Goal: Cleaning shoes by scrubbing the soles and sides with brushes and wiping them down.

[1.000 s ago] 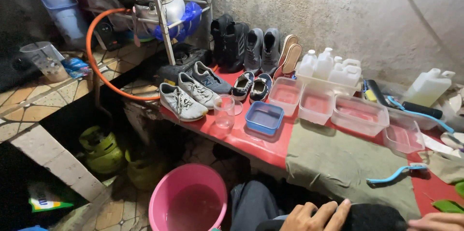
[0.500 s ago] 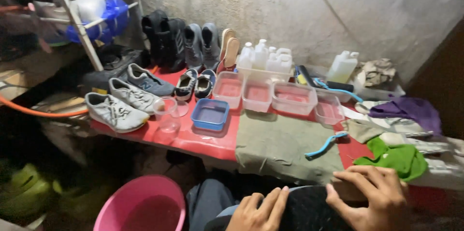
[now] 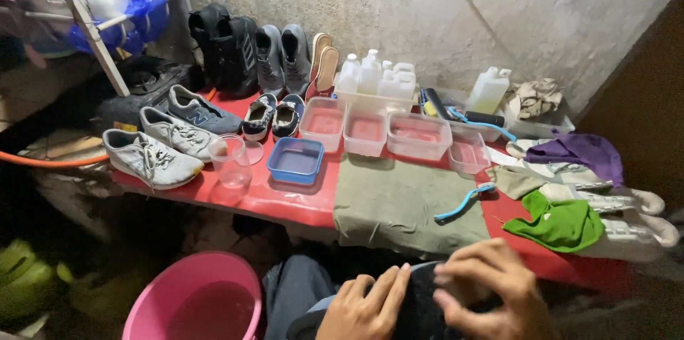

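Dark cloth (image 3: pixel 420 304) on lap, both hands grasping it: left hand (image 3: pixel 367 308), right hand (image 3: pixel 484 290).

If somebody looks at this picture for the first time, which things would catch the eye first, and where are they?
Probably the red table, with shoes at its left end, the grey sneakers nearest, and clear tubs of pinkish liquid along the middle. A pink bucket stands on the floor below, left of the person. At the bottom edge, the left hand and right hand rest on a dark item in the lap.
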